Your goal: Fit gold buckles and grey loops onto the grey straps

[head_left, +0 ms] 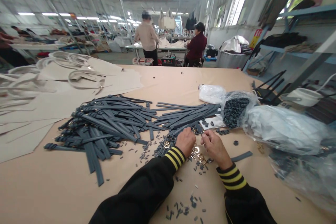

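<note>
My left hand (186, 142) is closed, fingers curled down beside a gold buckle (195, 131); what it grips is hidden. Just right of it, my right hand (215, 147) pinches at a dark grey strap (199, 128) that shows between the two hands. Below the hands lie several gold buckles (201, 159) and small dark loops. A heap of small dark pieces (160, 149) lies by my left wrist. Another flat strap (242, 156) shows beyond my right wrist; whether it joins the pinched one, I cannot tell.
A big pile of finished-looking straps (105, 122) lies left, with loose straps (189, 113) ahead. Beige panels with handles (65, 87) cover the far left. Plastic bags (283, 129), one with dark loops (235, 111), line the right. Two people stand beyond the table.
</note>
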Motion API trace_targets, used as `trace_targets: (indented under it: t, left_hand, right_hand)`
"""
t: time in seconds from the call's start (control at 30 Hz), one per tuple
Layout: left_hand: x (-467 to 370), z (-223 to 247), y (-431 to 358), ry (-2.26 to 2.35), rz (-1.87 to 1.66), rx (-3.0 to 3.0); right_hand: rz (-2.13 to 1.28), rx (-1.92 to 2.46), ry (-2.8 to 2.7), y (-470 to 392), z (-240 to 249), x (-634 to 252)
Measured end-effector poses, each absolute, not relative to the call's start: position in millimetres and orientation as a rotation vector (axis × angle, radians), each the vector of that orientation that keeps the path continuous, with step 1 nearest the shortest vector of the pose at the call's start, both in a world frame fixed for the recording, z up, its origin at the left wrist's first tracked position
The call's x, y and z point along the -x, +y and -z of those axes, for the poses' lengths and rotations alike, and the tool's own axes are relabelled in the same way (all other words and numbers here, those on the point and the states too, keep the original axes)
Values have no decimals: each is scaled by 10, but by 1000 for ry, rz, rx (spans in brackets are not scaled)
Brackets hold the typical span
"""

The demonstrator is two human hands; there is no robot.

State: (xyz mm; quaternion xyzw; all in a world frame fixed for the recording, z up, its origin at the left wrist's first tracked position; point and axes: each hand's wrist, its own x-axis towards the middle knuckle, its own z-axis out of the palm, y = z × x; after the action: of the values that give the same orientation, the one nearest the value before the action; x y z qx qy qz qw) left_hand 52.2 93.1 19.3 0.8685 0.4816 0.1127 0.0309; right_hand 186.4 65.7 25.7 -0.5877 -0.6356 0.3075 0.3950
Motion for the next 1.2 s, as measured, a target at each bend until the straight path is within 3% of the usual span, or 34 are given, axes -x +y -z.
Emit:
trace_targets:
  t: [0.23,0.33,0.57,0.9,1.2]
  left_hand:
    - [-280,-279,780,1419,-538,-2523]
    - [-122,-304,675,1283,-749,-1957]
    - [45,-261,496,923,-808,-926]
    - [-1,-56,436,1022,-897,-1148]
    - [70,-124,427,1124,-954,-993]
  right_hand:
    - [-771,1483,-1707,644,-223,-1802]
    - [-836,1372,-1783,623,-224,-1727]
    - [-1147,1109,-1846,514,-286,-1545]
    - [-880,1324,-1926,507,-195,-1512]
    - [-897,1316,-1904,533,-238,-1577]
